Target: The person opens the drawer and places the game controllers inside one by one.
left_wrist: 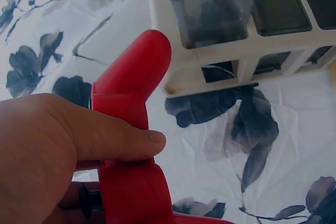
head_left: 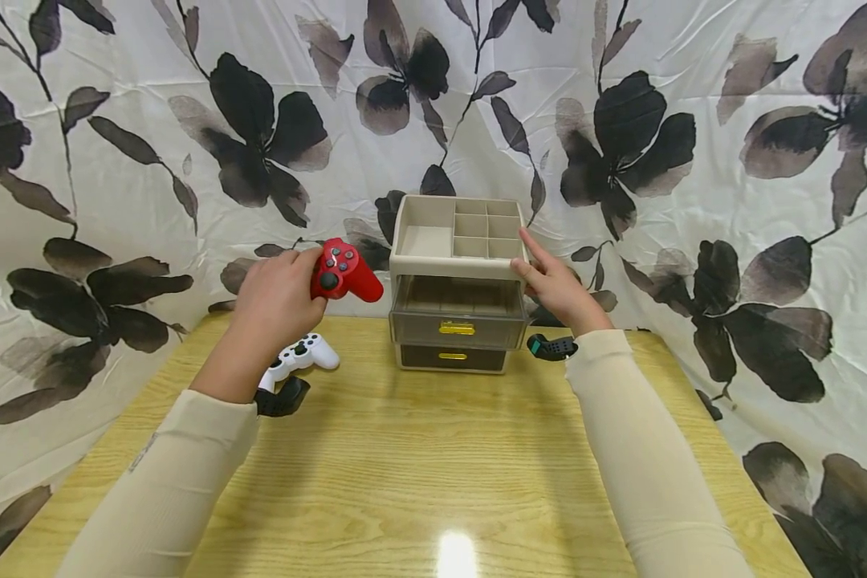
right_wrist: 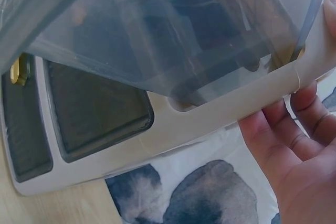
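Note:
My left hand (head_left: 278, 291) grips a red game controller (head_left: 356, 277) in the air, left of a cream drawer organizer (head_left: 433, 267). In the left wrist view, the thumb lies across the controller's red shell (left_wrist: 134, 187). My right hand (head_left: 559, 285) holds the organizer by its upper right edge, thumb at the front and fingers along the side. One smoky see-through drawer (head_left: 419, 329) is pulled out below the divided top tray, and I see nothing inside it. A lower drawer (head_left: 415, 356) with a gold handle is closed.
A white game controller (head_left: 319, 351) lies on the wooden table (head_left: 405, 449), partly hidden behind my left wrist. Black straps (head_left: 551, 348) sit at both wrists. Floral cloth (head_left: 477, 96) hangs behind the table and along its sides.

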Tool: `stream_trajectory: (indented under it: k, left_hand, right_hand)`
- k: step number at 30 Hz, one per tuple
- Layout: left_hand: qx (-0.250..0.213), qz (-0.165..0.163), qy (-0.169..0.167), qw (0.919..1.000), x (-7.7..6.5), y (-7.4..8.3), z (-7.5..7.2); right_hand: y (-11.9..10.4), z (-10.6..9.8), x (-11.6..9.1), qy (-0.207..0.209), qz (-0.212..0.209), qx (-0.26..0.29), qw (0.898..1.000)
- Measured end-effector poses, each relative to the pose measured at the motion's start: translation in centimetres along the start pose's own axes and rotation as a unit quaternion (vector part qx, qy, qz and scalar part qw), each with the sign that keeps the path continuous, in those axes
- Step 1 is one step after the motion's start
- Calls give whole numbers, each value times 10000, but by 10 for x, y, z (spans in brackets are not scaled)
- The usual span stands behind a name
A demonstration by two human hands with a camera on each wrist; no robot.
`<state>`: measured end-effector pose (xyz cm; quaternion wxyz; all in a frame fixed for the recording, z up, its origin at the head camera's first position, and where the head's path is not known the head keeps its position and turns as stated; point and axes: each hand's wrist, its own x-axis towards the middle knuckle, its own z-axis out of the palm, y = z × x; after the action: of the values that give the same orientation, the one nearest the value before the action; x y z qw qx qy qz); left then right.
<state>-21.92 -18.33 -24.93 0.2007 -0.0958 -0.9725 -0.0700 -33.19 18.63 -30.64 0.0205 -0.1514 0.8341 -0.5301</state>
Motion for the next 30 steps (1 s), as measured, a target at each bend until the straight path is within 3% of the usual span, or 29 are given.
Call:
stream_trajectory:
  k: [15, 30]
  left_hand:
    - [-6, 346, 394, 9986, 19, 23, -7]
    - [56, 1025, 767, 9917, 37, 49, -6]
  right_hand:
    - [-2, 0, 0, 30, 18, -80, 10000]
    - [4, 0, 1, 49, -312, -241, 9992]
